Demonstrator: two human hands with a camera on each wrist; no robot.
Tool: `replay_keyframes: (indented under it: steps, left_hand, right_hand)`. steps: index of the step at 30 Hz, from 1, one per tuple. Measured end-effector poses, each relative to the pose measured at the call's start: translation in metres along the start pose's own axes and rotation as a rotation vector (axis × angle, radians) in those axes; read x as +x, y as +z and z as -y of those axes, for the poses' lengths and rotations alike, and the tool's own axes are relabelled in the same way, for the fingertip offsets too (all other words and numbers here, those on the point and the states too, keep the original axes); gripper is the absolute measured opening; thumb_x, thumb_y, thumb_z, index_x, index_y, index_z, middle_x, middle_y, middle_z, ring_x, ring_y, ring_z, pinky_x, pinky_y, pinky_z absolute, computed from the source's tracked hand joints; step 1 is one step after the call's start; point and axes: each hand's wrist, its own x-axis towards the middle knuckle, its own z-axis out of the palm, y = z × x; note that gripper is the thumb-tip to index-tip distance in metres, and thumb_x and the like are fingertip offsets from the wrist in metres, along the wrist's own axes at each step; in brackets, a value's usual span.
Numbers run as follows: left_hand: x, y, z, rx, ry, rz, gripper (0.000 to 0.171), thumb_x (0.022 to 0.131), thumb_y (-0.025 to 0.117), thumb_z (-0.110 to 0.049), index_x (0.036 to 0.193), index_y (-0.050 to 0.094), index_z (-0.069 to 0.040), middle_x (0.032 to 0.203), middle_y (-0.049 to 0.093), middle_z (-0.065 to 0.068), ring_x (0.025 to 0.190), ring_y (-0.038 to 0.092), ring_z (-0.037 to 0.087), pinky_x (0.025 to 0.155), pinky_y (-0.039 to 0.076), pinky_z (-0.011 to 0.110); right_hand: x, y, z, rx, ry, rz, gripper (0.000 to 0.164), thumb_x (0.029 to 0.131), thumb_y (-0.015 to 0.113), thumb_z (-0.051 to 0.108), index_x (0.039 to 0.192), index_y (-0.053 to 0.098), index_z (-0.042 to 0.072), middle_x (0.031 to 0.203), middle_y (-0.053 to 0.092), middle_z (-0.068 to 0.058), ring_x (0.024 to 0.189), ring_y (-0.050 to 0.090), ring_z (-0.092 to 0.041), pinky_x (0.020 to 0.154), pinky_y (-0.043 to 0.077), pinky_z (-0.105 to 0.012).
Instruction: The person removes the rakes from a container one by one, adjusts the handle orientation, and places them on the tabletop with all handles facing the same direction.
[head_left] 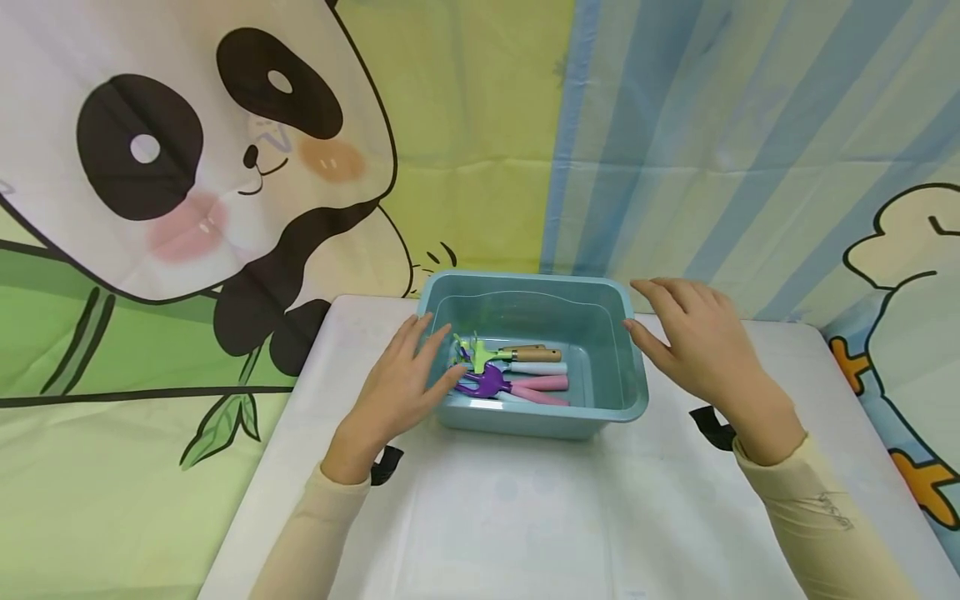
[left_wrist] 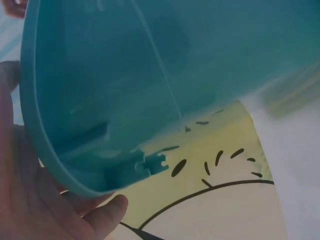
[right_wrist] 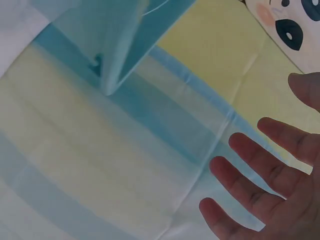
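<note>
A blue-green plastic basin (head_left: 525, 423) stands at the back of the white table. Inside, toward its left half, lies a small pile of garden hand tools: a green rake (head_left: 482, 356) with a wooden handle, a purple tool head (head_left: 486, 382), and pink handles (head_left: 542, 383) beside a light blue handle (head_left: 538, 367). My left hand (head_left: 397, 383) is at the basin's left rim, fingers spread and fairly straight; the left wrist view has it along the rim (left_wrist: 31, 107). Just off the right side, my right hand (head_left: 693, 342) holds nothing, its fingers (right_wrist: 245, 187) extended and apart.
The white table (head_left: 510, 517) extends in front of the basin. Behind it hangs a printed cloth with a panda (head_left: 300, 242) and blue stripes (head_left: 637, 125). Black straps (head_left: 386, 465) show at both wrists.
</note>
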Motion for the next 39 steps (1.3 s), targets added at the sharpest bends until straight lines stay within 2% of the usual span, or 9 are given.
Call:
replay_keyframes:
  steps: [5,8,12,17,20,23,29,34,39]
  left_hand:
    - [0.000,0.006,-0.004,0.046,0.006,0.070,0.083,0.096,0.036,-0.072,0.154,0.041,-0.014,0.162,0.023,0.018,0.149,0.011,0.041,0.117,0.018,0.057]
    - [0.000,0.010,-0.006,0.089,0.016,0.098,0.089,0.094,0.035,-0.076,0.155,0.039,-0.013,0.163,0.019,0.019,0.150,0.005,0.042,0.119,0.010,0.056]
    - [0.001,0.011,-0.008,0.136,0.009,0.119,0.094,0.091,0.034,-0.080,0.157,0.035,-0.013,0.164,0.013,0.021,0.150,0.000,0.043,0.119,0.005,0.055]
    - [0.002,0.010,-0.009,0.148,-0.013,0.142,0.095,0.090,0.034,-0.082,0.158,0.032,-0.016,0.165,0.009,0.020,0.150,-0.004,0.043,0.120,0.003,0.053]
    - [0.002,0.011,-0.008,0.146,-0.022,0.151,0.095,0.089,0.032,-0.083,0.159,0.031,-0.018,0.165,0.006,0.020,0.150,-0.004,0.043,0.120,0.002,0.052]
    - [0.002,0.011,-0.007,0.141,-0.027,0.151,0.095,0.089,0.031,-0.084,0.159,0.031,-0.020,0.165,0.006,0.020,0.150,-0.003,0.044,0.120,0.002,0.052]
    - [0.002,0.013,-0.008,0.119,-0.034,0.145,0.094,0.088,0.030,-0.084,0.158,0.032,-0.022,0.165,0.006,0.019,0.149,-0.005,0.044,0.120,0.002,0.053]
    - [0.002,0.015,-0.009,0.106,-0.030,0.139,0.093,0.088,0.030,-0.085,0.158,0.033,-0.023,0.165,0.007,0.019,0.150,-0.004,0.043,0.120,0.000,0.051]
    - [0.002,0.016,-0.008,0.128,-0.031,0.136,0.093,0.088,0.030,-0.085,0.158,0.033,-0.024,0.165,0.006,0.019,0.150,-0.003,0.044,0.120,0.002,0.052]
  right_hand:
    - [0.023,0.002,0.009,0.024,-0.085,0.005,0.050,0.092,0.067,0.028,0.131,0.058,-0.002,0.116,0.062,-0.022,0.102,0.060,-0.043,0.079,0.050,-0.059]
    - [0.036,0.003,0.016,0.031,-0.107,0.060,0.050,0.092,0.070,0.028,0.131,0.058,-0.002,0.116,0.063,-0.021,0.105,0.060,-0.042,0.082,0.050,-0.057]
    - [0.054,0.007,0.026,0.095,-0.069,0.217,0.052,0.096,0.069,0.030,0.138,0.056,0.003,0.119,0.063,-0.015,0.106,0.061,-0.037,0.087,0.049,-0.054]
    - [0.081,0.022,0.032,0.291,0.008,0.487,0.052,0.101,0.061,0.038,0.143,0.051,0.010,0.131,0.058,-0.009,0.117,0.057,-0.030,0.094,0.048,-0.050]
    - [0.099,0.037,0.035,0.422,0.008,0.624,0.051,0.102,0.059,0.037,0.143,0.051,0.008,0.136,0.056,-0.009,0.123,0.054,-0.029,0.099,0.046,-0.049]
    - [0.114,0.056,0.035,0.517,-0.005,0.733,0.047,0.102,0.061,0.032,0.141,0.053,0.007,0.133,0.059,-0.009,0.119,0.058,-0.027,0.097,0.047,-0.048]
    - [0.131,0.106,0.027,0.578,0.023,0.946,0.039,0.102,0.060,0.024,0.138,0.056,0.009,0.126,0.063,-0.010,0.114,0.060,-0.025,0.094,0.050,-0.044]
    - [0.130,0.145,0.014,0.584,0.058,1.037,0.038,0.102,0.059,0.016,0.136,0.055,0.001,0.124,0.063,-0.015,0.115,0.060,-0.029,0.097,0.048,-0.047]
    - [0.122,0.174,0.007,0.592,0.101,1.060,0.038,0.101,0.059,0.015,0.135,0.056,-0.001,0.130,0.060,-0.017,0.119,0.058,-0.032,0.100,0.046,-0.048]
